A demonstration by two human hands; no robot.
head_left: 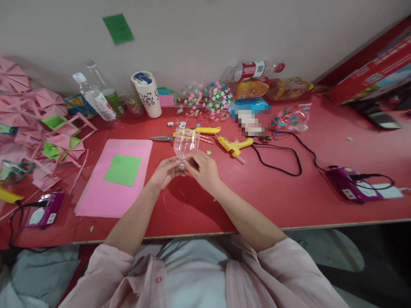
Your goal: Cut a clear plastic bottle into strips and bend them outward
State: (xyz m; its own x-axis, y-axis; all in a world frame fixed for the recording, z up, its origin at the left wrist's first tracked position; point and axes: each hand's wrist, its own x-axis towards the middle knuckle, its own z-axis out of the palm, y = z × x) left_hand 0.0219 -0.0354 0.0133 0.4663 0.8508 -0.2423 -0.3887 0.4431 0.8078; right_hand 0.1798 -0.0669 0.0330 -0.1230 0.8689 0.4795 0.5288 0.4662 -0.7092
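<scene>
Right now, a clear plastic bottle top [184, 143] is held above the table [257, 196], between the front and back edges, its narrow neck toward the front edge and its wide end toward the back. The left hand [165, 173] pinches the neck between thumb and curled fingers; the right hand [205, 169] pinches at the same neck from the other side, thumb and forefinger together. Just behind the bottle top, and partly seen through it, lies a cutting tool [162, 138] with a grey blade and yellow handle. Near the right hand are a small green star [209, 152] and, farther toward the right end, a yellow glue gun [234, 146]. Left of the hands, pink paper [91, 192] lies near the front edge with a green sheet [123, 170] on it. Along the back edge stand a white tumbler [147, 96] and a cluster of coloured stars [220, 100], with lying bottles [252, 70] beyond. Folded pink paper shapes [41, 105] fill the back left corner; a purple power box [340, 184] sits toward the front right corner.
</scene>
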